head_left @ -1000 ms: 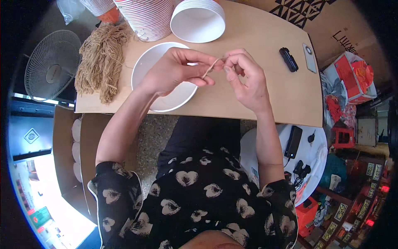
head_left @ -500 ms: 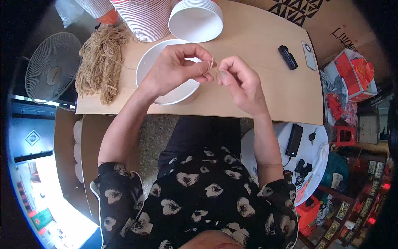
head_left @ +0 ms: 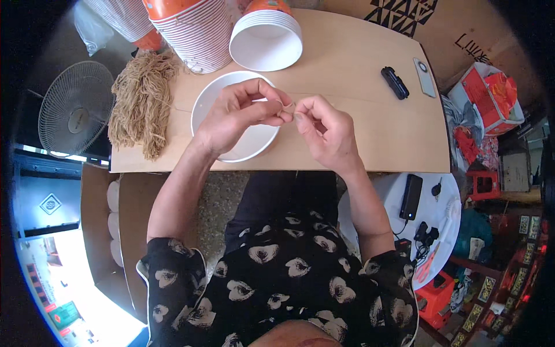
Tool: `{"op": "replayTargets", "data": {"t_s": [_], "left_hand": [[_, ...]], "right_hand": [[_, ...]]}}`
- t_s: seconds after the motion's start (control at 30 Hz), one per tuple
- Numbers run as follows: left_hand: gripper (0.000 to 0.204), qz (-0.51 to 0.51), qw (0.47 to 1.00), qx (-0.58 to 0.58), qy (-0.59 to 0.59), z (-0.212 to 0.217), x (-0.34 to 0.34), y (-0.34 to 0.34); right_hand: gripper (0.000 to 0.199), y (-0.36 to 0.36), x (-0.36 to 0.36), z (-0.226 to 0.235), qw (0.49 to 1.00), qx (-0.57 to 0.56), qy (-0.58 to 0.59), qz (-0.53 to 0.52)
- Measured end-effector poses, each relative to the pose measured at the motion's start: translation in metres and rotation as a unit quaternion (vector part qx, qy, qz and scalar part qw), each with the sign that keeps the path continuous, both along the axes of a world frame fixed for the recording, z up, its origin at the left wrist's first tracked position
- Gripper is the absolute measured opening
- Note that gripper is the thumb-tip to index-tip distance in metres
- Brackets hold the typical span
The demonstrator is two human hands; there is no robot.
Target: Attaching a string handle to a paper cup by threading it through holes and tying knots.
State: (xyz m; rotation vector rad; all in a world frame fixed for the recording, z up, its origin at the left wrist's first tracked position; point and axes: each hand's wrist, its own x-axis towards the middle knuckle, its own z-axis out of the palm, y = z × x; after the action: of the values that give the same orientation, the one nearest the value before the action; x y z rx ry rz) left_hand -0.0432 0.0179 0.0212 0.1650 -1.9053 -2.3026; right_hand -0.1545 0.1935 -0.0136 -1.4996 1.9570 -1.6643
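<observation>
My left hand (head_left: 240,117) is closed in a pinch above a white paper bowl (head_left: 247,147). A thin pale string (head_left: 288,107) runs between its fingertips and those of my right hand (head_left: 328,134). The right hand pinches too, thumb against curled forefinger, just right of the bowl. The fingertips of both hands nearly meet; most of the string is hidden in them. To the left of the bowl lies a thick bundle of tan yarn (head_left: 141,107) on the wooden table (head_left: 370,133).
Behind the bowl stand a tall stack of bowls (head_left: 199,40) and a tipped stack of white bowls (head_left: 266,43). A black case (head_left: 395,82) and a phone-like device (head_left: 425,77) lie at the right. A fan (head_left: 76,110) stands left; a white round stool (head_left: 439,231) is below right.
Both hands have shifted slightly left and the fingertips have come closer together around the string. The whole view has tilted a little, so the table appears lower.
</observation>
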Motion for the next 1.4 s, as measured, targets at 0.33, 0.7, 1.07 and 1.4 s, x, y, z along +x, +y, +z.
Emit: {"op": "replayTargets", "data": {"t_s": [0.33, 0.7, 1.07, 1.4], "left_hand": [[0.018, 0.007, 1.000, -0.012, -0.011, -0.009, -0.003, 0.004], [0.018, 0.010, 0.999, -0.018, -0.026, -0.016, -0.006, 0.008], [0.018, 0.030, 0.998, -0.028, -0.054, -0.019, -0.008, 0.008], [0.018, 0.010, 0.999, 0.025, -0.047, -0.022, -0.006, 0.002]], "right_hand": [[0.009, 0.001, 0.004, 0.009, 0.974, -0.049, 0.200, -0.098], [0.011, 0.000, -0.007, 0.000, 0.997, -0.051, -0.065, -0.010], [0.014, -0.004, -0.014, -0.009, 0.988, -0.045, -0.145, 0.020], [0.017, -0.001, -0.009, -0.009, 0.967, -0.035, -0.253, 0.025]]}}
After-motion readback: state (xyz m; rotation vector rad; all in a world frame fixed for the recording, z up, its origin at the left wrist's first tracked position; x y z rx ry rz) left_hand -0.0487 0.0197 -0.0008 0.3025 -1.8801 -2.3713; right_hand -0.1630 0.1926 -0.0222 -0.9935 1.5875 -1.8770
